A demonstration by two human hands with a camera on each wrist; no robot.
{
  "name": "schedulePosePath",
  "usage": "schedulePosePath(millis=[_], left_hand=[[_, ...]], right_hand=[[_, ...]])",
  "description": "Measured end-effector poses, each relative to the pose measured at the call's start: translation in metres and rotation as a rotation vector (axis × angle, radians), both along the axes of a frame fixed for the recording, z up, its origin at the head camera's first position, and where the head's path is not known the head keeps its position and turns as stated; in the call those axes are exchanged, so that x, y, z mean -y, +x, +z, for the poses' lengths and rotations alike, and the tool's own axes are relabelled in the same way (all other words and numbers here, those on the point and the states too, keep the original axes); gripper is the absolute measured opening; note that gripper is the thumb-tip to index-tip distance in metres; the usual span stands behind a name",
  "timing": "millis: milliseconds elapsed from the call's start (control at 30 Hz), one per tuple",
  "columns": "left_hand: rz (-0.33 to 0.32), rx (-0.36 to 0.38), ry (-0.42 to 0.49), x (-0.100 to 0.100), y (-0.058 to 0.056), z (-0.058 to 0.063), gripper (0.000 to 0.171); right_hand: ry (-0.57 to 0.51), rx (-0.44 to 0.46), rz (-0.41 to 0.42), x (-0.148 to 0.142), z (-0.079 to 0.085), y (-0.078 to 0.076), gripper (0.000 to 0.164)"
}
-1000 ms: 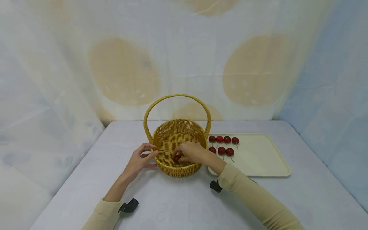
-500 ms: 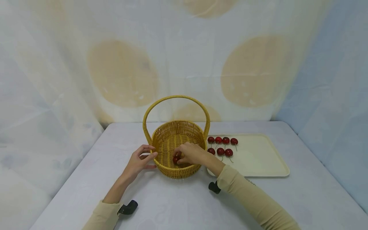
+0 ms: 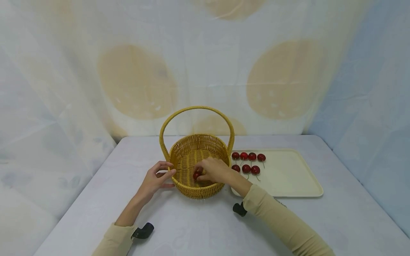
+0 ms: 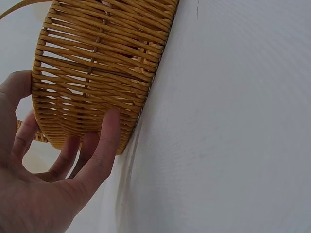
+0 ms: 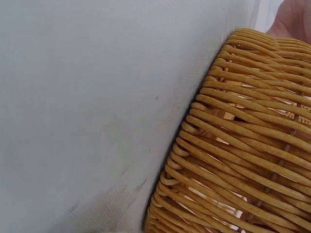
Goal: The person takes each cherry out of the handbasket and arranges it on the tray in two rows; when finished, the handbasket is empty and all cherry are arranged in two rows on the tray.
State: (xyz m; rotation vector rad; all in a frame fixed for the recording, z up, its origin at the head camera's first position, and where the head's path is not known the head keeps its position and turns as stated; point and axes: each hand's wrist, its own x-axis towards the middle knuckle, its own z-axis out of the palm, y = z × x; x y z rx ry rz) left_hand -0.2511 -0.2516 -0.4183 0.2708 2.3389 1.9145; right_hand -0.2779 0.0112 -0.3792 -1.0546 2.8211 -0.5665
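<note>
A yellow wicker basket [image 3: 200, 192] with a tall hooped handle stands upright on the table. At its left side, my left hand [image 3: 155, 179] touches the rim and outer wall with thumb and spread fingers. The left wrist view shows those fingertips [image 4: 112, 116] against the weave, the palm apart from it. Inside the basket, my right hand [image 3: 213, 169] pinches a dark red cherry [image 3: 196, 175] near the basket floor, partly covering it. The basket wall [image 5: 252, 131] blocks the right hand from the right wrist view.
To the right lies a cream tray [image 3: 288, 174], close beside the basket. Two rows of cherries with stems, such as one cherry [image 3: 261, 157], lie along its left part. A patterned curtain [image 3: 211, 71] hangs behind the table [image 3: 205, 227].
My right hand stays inside the basket at the cherry, with only a slight shift of hand and cherry. The left hand keeps its place at the rim. The head view tilts slightly.
</note>
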Motion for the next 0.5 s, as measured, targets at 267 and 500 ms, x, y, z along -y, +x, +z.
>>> schedulePosePath(millis=[267,500], left_hand=[[-0.003,0.000,-0.002,-0.001,0.000,0.001,0.045],[-0.003,-0.005,-0.010,0.000,0.000,0.000,0.047]], right_hand=[[0.000,-0.038,-0.077,-0.013,0.015,0.002,0.026],[-0.040,-0.090,-0.108,-0.037,0.036,0.007,0.025]])
